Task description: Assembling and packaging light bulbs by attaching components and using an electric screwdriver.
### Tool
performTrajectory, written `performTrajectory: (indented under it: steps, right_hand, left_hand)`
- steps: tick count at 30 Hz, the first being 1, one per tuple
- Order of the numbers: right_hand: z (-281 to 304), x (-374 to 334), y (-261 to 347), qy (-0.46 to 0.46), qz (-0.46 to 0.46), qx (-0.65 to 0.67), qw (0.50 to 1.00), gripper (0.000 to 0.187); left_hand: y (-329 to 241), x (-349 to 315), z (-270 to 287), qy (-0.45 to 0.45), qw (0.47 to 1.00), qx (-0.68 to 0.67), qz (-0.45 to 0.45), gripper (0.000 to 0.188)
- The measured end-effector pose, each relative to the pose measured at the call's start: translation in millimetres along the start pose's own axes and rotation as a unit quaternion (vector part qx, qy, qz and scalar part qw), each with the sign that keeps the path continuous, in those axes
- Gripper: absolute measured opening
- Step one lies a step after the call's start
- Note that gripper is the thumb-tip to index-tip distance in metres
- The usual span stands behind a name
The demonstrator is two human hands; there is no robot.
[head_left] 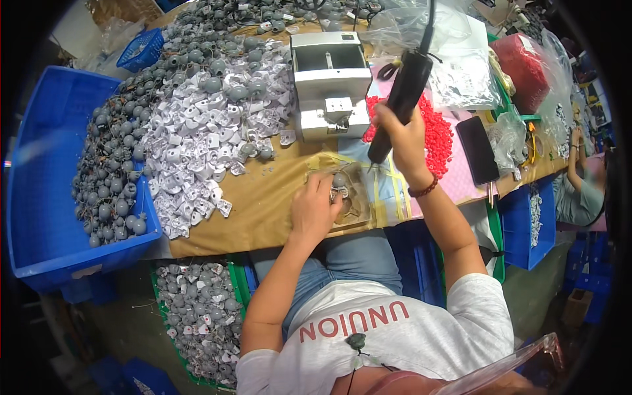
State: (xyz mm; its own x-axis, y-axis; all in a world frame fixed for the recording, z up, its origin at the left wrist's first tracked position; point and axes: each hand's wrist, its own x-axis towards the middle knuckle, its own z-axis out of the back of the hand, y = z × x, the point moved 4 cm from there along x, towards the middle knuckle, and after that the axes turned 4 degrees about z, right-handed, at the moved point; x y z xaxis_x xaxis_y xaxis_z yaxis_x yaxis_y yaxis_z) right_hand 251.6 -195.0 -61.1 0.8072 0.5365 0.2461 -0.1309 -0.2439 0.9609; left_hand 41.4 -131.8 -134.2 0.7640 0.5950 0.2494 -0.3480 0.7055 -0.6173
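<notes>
A black electric screwdriver (408,79) with a cord running up from its top is gripped in my right hand (403,135). It tilts, and its lower end stands just above and to the right of my left hand (316,209). The fingers of that left hand are closed on a small grey and white plastic part (339,181) with a rounded grey top. This part sits in a shallow brownish holder (355,210) at the table's near edge. My fingers partly cover it, so its lower side is hidden.
Left lie heaps of white plastic pieces (191,131) and grey round parts (112,171), beside a blue crate (39,197). Ahead stands a white machine (332,85). Small red parts (438,141) and a black phone (477,150) lie right. A filled green basket (197,316) is below; another person (579,191) sits far right.
</notes>
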Motion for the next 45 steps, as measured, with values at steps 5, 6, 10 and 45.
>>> performTrajectory:
  steps: [5,6,10,45]
  right_hand:
    - [26.4,-28.2,-17.3,-0.006,0.175,-0.195,0.965,0.039]
    - [22.9,-43.7,-11.9,0.027,0.237,-0.254,0.937,0.038]
    - [14.3,-83.6,-61.7,0.144,-0.06,-0.08,0.984,0.032]
    - [84.5,-9.3,-84.0,0.241,0.199,-0.515,0.798,0.022]
  left_hand:
    - [-0.9,-10.5,-0.6,-0.046,0.998,0.006,-0.044,0.039]
    - [-0.2,-12.2,-1.0,-0.049,0.998,0.012,-0.043,0.039]
    - [-1.3,-13.4,-4.2,-0.054,0.997,0.017,-0.052,0.039]
    - [48.2,-26.4,159.8,0.001,0.98,0.197,-0.027,0.036]
